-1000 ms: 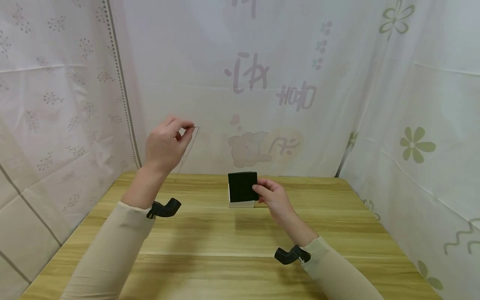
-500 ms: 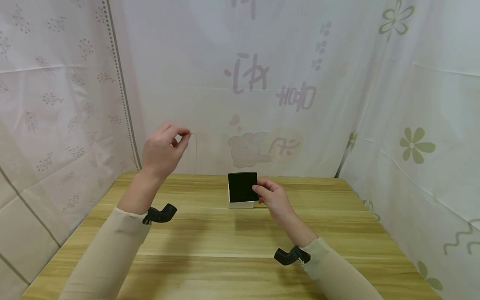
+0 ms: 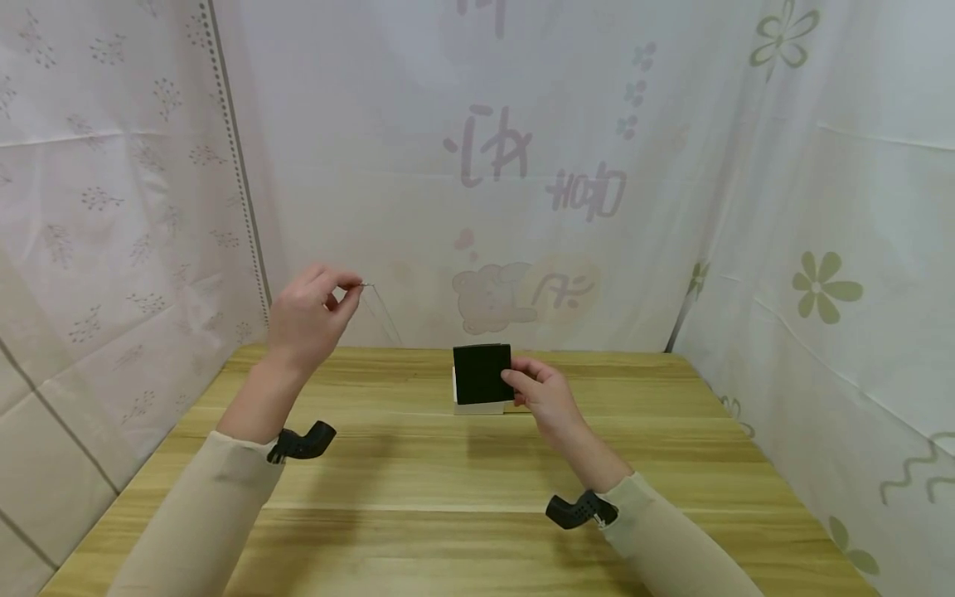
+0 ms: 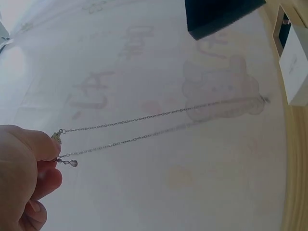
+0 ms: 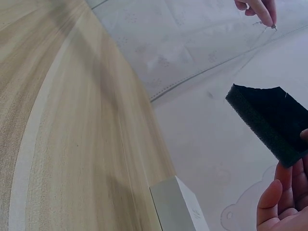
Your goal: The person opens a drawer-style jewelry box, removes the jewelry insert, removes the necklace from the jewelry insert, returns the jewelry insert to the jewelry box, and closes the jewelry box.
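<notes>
In the head view my left hand (image 3: 309, 315) is raised at the left, above the table's far edge. Thumb and finger pinch the ends of a thin silver chain necklace (image 4: 144, 117), whose clasp parts show at the fingertips in the left wrist view. The chain hangs in a long narrow loop, swung out to the right. My right hand (image 3: 548, 398) holds a black foam pad (image 3: 481, 373) by its right edge. The pad's rough porous side shows in the right wrist view. Behind and below the pad stands a small white box (image 3: 479, 409), mostly hidden by it in the head view.
The wooden table (image 3: 418, 473) carries the box near its far edge. A pale printed curtain (image 3: 358, 124) hangs behind, with more curtains at both sides. Each wrist wears a black camera mount (image 3: 306, 441). The box has a dark inside in the left wrist view.
My left hand has come down and moved somewhat left with the necklace, whose loop has swung to the right. The right hand and the foam pad have stayed in place.
</notes>
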{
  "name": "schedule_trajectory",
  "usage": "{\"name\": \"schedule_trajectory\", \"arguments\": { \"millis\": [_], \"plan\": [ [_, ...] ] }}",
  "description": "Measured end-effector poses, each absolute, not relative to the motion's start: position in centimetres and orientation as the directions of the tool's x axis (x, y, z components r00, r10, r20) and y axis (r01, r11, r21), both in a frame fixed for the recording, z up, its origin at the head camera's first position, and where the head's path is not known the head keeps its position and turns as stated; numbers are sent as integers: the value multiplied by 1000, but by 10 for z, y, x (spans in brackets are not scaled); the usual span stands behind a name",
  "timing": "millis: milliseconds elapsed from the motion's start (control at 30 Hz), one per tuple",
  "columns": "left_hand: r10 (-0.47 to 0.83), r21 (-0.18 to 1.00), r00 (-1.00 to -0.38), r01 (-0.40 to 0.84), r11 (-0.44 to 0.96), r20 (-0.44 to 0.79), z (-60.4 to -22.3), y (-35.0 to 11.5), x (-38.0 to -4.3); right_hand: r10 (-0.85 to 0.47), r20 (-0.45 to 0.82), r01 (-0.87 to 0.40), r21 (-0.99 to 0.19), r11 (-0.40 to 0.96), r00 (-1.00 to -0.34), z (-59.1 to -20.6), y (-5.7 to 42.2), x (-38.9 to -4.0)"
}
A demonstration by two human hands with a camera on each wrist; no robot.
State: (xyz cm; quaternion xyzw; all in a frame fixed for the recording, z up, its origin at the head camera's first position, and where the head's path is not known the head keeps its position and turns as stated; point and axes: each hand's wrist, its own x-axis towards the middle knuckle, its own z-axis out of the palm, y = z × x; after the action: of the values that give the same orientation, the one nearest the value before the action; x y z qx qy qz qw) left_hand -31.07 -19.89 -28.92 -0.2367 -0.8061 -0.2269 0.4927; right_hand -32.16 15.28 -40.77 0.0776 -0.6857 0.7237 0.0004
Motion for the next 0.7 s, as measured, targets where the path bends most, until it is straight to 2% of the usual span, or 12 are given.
{"name": "schedule_trajectory", "arguments": {
  "millis": [467,700],
  "plan": [
    [164,145,-453,572,807,876,-315,-214,-312,-110,117,-113,-993,-41,-987,-408,156,-321],
    [164,168,-514,538,826,842,-328,-222,-308,-106,109,-105,-994,-38,-988,-409,158,-321]
  ]
}}
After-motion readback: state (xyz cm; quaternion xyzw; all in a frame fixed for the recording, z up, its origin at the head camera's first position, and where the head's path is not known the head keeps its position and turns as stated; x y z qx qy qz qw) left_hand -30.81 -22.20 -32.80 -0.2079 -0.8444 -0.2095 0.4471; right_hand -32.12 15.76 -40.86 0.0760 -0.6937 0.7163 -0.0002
